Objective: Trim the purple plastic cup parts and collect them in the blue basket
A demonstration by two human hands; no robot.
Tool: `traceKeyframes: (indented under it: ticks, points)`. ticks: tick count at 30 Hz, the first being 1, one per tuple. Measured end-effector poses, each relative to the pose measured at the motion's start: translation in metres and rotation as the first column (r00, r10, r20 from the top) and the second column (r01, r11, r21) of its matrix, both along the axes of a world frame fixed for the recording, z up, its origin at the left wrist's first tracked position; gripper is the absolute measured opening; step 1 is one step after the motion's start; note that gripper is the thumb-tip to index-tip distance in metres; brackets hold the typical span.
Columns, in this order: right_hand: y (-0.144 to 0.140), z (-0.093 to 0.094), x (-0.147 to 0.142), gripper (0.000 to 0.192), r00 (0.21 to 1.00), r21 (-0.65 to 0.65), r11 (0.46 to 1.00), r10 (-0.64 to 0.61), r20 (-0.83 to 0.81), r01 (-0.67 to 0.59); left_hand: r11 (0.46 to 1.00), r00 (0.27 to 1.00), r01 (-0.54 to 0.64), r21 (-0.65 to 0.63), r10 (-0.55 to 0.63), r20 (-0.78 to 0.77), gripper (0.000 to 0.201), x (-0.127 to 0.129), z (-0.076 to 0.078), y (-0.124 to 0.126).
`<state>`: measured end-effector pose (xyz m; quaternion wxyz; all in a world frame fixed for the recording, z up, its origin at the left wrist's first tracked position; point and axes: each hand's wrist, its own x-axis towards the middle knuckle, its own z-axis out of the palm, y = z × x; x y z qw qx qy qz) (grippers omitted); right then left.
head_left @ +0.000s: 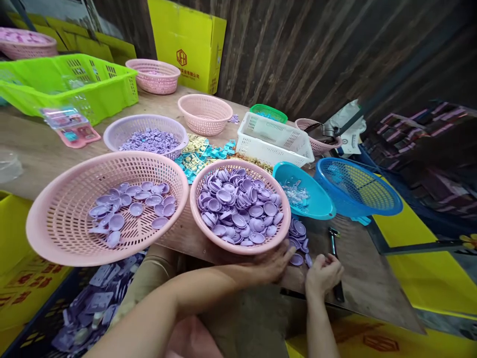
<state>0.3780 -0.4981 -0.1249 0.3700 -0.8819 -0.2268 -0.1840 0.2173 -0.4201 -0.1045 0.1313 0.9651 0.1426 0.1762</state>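
Note:
My left hand (275, 262) lies at the table edge against the near right side of a round pink basket (238, 248), its fingers stretched towards a small pile of purple oval dish-shaped pieces (298, 231). To its right is my right hand (323, 274), with fingers curled together; whatever is between them, if anything, is hidden. A loose purple piece (308, 260) touches or nearly touches the right hand. Beside that hand lies a tool with a black handle and a metal head (333, 243). The round basket holds a heap of purple oval dish pieces (238, 209).
A larger pink basket (48, 238) with fewer purple dishes stands left. Behind are a lilac basket (112, 136), white basket (274, 149), teal bowl (320, 206), blue basket (372, 206) and green crate (112, 94). A dark crate of purple parts (97, 303) sits below the table, lower left.

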Motion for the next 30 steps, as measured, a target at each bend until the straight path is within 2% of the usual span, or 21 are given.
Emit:
traceKeyframes:
  ticks: [3,6,8,11,13,14,15,17,18,19,20,23,26,28,30]
  points:
    - [0.019,-0.006,-0.012,0.02,0.994,0.12,0.992,-0.014,-0.108,0.027,0.994,0.992,0.103,-0.048,-0.1,0.071,0.034,-0.017,0.016,-0.021]
    - [0.038,-0.002,-0.01,0.021,0.982,0.202,0.979,0.025,-0.188,0.013,0.975,0.962,0.22,-0.04,-0.21,0.172,0.028,-0.044,0.05,-0.022]
    - [0.048,0.01,-0.013,0.024,0.986,0.236,0.971,0.016,-0.166,0.024,0.985,0.972,0.166,-0.045,-0.156,0.175,0.025,-0.061,0.071,-0.004]
    - [0.059,0.04,-0.031,0.029,0.998,0.311,0.95,0.048,-0.051,-0.03,0.991,0.993,-0.118,-0.069,0.117,-0.015,0.022,-0.081,0.088,0.043]
    - [0.067,0.064,-0.05,0.027,0.976,0.268,0.94,0.217,0.007,-0.211,0.979,0.966,-0.204,0.0,0.201,-0.163,0.022,-0.088,0.089,0.077]
    - [0.071,0.076,-0.059,0.025,0.936,0.195,0.917,0.352,0.015,-0.348,0.986,0.962,-0.165,0.04,0.169,-0.213,0.022,-0.089,0.087,0.091]
    - [0.076,0.085,-0.069,0.023,0.868,0.11,0.862,0.496,0.013,-0.495,0.993,0.96,-0.095,0.076,0.111,-0.257,0.021,-0.089,0.084,0.103]
    - [0.087,0.099,-0.084,0.021,0.685,-0.034,0.684,0.728,-0.043,-0.729,0.991,0.947,0.057,0.124,-0.015,-0.321,0.019,-0.085,0.077,0.118]
    - [0.092,0.102,-0.089,0.02,0.601,-0.081,0.595,0.795,-0.084,-0.799,0.984,0.937,0.113,0.137,-0.059,-0.345,0.018,-0.082,0.074,0.122]
    - [0.097,0.104,-0.093,0.019,0.542,-0.111,0.531,0.831,-0.123,-0.84,0.978,0.929,0.15,0.145,-0.089,-0.359,0.018,-0.079,0.072,0.125]
    - [0.101,0.103,-0.096,0.018,0.51,-0.134,0.493,0.847,-0.151,-0.859,0.974,0.925,0.169,0.149,-0.104,-0.364,0.019,-0.076,0.071,0.126]
    - [0.109,0.096,-0.099,0.015,0.47,-0.18,0.439,0.856,-0.215,-0.88,0.978,0.926,0.168,0.12,-0.115,-0.36,0.017,-0.07,0.071,0.132]
    - [0.112,0.09,-0.101,0.016,0.423,-0.14,0.399,0.859,-0.289,-0.906,0.995,0.953,0.09,-0.049,-0.101,-0.287,0.011,-0.07,0.077,0.139]
    - [0.112,0.09,-0.105,0.019,0.413,-0.046,0.419,0.86,-0.301,-0.907,0.973,0.977,0.028,-0.227,-0.075,-0.198,0.014,-0.073,0.083,0.144]
    - [0.112,0.094,-0.109,0.022,0.416,0.082,0.459,0.857,-0.306,-0.885,0.925,0.991,-0.006,-0.379,-0.044,-0.123,0.018,-0.077,0.09,0.148]
